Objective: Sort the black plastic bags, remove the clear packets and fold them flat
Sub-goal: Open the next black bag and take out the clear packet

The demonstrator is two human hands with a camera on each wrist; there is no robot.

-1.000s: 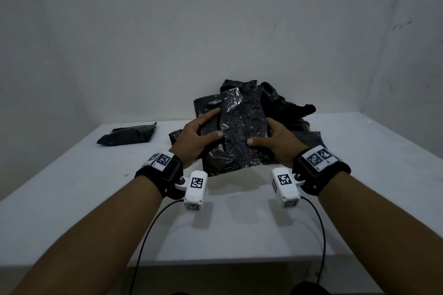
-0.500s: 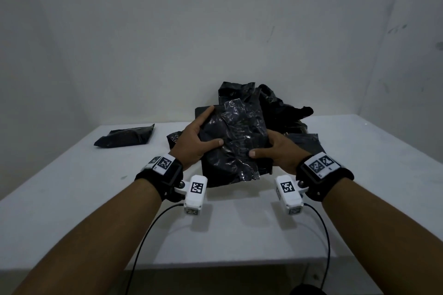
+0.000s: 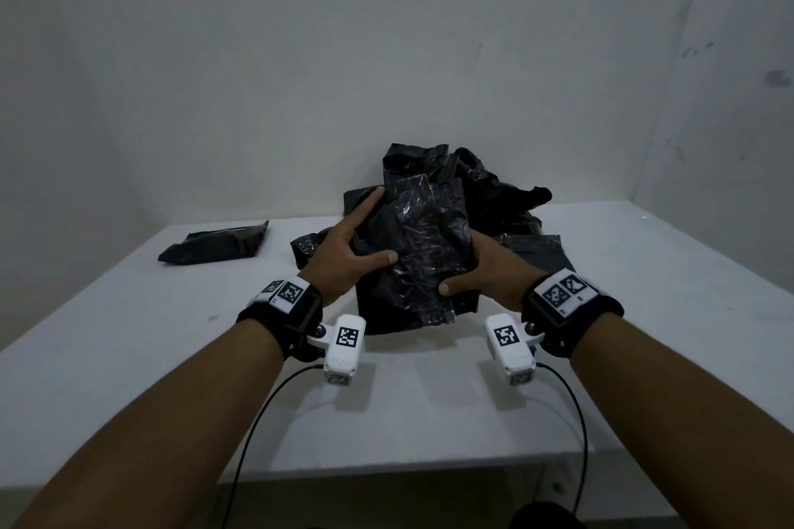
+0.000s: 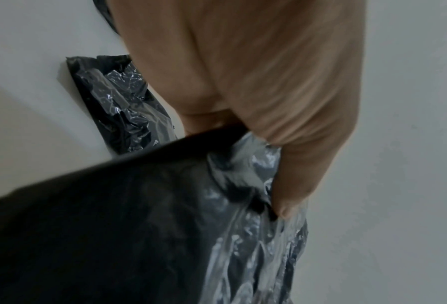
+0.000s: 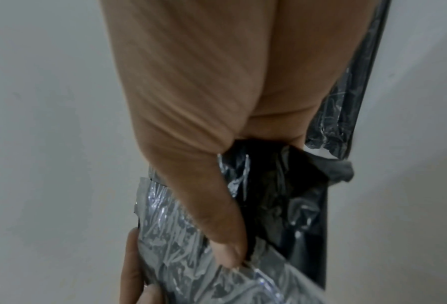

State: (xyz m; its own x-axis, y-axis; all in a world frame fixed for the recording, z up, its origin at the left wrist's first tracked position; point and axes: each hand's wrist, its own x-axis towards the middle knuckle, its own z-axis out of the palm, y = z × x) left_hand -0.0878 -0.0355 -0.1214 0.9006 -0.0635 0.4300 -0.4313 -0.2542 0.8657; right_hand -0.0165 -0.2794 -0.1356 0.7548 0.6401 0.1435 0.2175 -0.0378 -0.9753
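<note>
A crinkled clear packet with dark contents (image 3: pixel 419 241) lies on top of a black plastic bag (image 3: pixel 386 316), and both hands hold the two together above the table. My left hand (image 3: pixel 348 247) grips the left edge, thumb on top and index finger stretched along the side. My right hand (image 3: pixel 483 273) grips the right edge with its thumb on top. In the wrist views each thumb (image 4: pixel 290 205) (image 5: pixel 227 255) presses the shiny film (image 4: pixel 256 257) (image 5: pixel 191 246). A heap of more black bags (image 3: pixel 477 189) lies behind.
A folded black bag (image 3: pixel 217 243) lies alone at the far left of the white table (image 3: pixel 129 335). A flat grey-black bag (image 3: pixel 537 253) lies right of the heap. White walls close the back and right. Cables hang from the wrist cameras over the table's front edge.
Both hands have drawn the packet and bag a little toward me and lower. The grip is the same.
</note>
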